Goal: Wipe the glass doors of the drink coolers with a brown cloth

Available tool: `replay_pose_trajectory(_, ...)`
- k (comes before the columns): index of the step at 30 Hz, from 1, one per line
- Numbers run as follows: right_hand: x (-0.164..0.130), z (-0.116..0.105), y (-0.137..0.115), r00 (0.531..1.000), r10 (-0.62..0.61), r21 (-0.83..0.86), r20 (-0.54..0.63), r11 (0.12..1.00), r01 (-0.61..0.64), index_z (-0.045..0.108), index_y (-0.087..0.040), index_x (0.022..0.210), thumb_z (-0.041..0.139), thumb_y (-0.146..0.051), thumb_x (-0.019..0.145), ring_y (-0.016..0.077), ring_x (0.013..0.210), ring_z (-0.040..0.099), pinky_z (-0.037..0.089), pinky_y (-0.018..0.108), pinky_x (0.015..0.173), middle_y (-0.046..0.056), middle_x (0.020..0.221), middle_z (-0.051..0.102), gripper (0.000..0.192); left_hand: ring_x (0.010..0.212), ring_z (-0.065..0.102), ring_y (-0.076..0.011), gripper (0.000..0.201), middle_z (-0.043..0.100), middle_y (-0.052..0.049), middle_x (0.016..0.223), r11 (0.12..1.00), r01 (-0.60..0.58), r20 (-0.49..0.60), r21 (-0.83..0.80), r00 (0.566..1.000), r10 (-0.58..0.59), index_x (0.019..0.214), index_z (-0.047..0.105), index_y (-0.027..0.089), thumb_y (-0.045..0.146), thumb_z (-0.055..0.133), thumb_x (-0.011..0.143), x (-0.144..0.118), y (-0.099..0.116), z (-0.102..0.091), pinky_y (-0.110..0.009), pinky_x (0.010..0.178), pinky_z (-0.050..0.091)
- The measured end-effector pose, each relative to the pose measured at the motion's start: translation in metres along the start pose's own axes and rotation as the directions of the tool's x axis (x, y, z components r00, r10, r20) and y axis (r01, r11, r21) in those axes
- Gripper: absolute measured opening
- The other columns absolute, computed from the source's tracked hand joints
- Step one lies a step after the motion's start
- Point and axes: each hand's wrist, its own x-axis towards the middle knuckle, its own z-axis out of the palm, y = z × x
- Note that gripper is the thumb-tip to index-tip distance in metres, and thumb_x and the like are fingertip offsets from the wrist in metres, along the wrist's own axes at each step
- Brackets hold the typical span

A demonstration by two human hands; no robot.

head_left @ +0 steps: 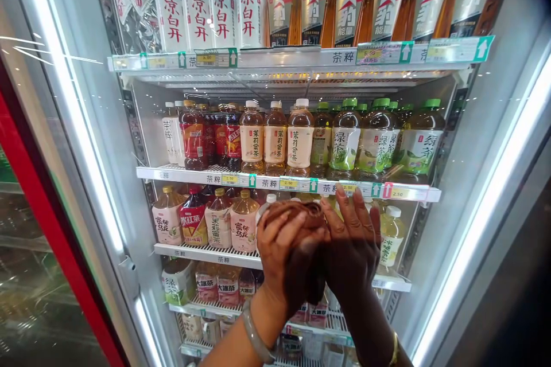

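1. A brown cloth [297, 218] sits bunched between two hands in front of an open drinks cooler, level with the third shelf [206, 252] down and just below the front edge of the second shelf [275, 182].
2. The left hand [279, 258] is curled around the cloth from the left, fingers bent over its top fold; a pale bangle [256, 335] circles the wrist.
3. The right hand [353, 246] lies flatter, fingers spread narrow and pointing up, its palm against the right side of the cloth; the fingertips reach the price strip at the second shelf's front edge. Whether it grips the cloth or only presses on it cannot be told.
4. Behind the hands, on the third shelf, stand peach-labelled tea bottles [219, 221] toward the left end and a white-capped bottle [391, 235] near the right end; the middle of that shelf is hidden by the hands.
5. The second shelf carries a full row of tea bottles, green-capped ones [379, 137] to the right.
6. The cooler's lit frame [482, 212] stands well to the right of the hands; the red-edged glass door [47, 212] hangs open at far left, leaving the front of the shelves unobstructed.
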Motion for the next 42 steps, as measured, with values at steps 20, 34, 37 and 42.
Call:
replay_pose_trajectory(20, -0.027, 0.001, -0.013, 0.998, 0.047, 0.018, 0.034, 0.999, -0.047, 0.064, -0.022, 0.138, 0.052, -0.019, 0.101, 0.0257, 0.154, 0.044, 0.027, 0.051, 0.132, 0.009, 0.152, 0.061, 0.039, 0.130, 0.055, -0.0269, 0.027, 0.067, -0.008, 0.128, 1.000, -0.005, 0.068, 0.025, 0.998, 0.003, 0.120, 0.071, 0.028, 0.017, 0.069, 0.095, -0.010, -0.012, -0.015, -0.050, 0.115, 0.045)
replay_pose_trajectory(34, -0.036, 0.007, -0.031, 0.995, 0.095, 0.001, 0.040, 0.995, -0.095, 0.063, -0.024, 0.137, 0.052, -0.016, 0.097, 0.0253, 0.156, 0.041, 0.024, 0.054, 0.133, 0.008, 0.154, 0.059, 0.042, 0.130, 0.055, -0.0284, 0.033, 0.065, -0.009, 0.128, 0.996, -0.013, 0.087, 0.086, 0.996, 0.006, 0.119, 0.070, 0.028, 0.016, 0.076, 0.089, -0.009, -0.044, -0.047, -0.050, 0.114, 0.046)
replay_pose_trajectory(37, -0.031, 0.013, -0.041, 0.996, 0.085, -0.004, 0.042, 0.996, -0.085, 0.062, -0.022, 0.138, 0.053, -0.014, 0.096, 0.0241, 0.155, 0.041, 0.020, 0.055, 0.134, 0.008, 0.151, 0.062, 0.043, 0.132, 0.054, -0.0289, 0.035, 0.063, -0.009, 0.132, 0.991, 0.045, 0.032, 0.127, 0.998, -0.049, 0.119, 0.068, 0.028, 0.018, 0.079, 0.087, -0.004, -0.048, -0.045, -0.049, 0.114, 0.046)
replay_pose_trajectory(42, -0.023, 0.025, -0.058, 0.999, 0.031, 0.043, 0.038, 0.999, -0.033, 0.059, -0.021, 0.138, 0.052, -0.014, 0.099, 0.0202, 0.153, 0.044, 0.018, 0.050, 0.135, 0.009, 0.147, 0.066, 0.040, 0.128, 0.057, -0.0244, 0.025, 0.066, -0.006, 0.129, 0.998, -0.061, 0.111, -0.004, 0.992, 0.061, 0.120, 0.069, 0.029, 0.018, 0.061, 0.099, -0.021, -0.048, -0.045, -0.048, 0.114, 0.047)
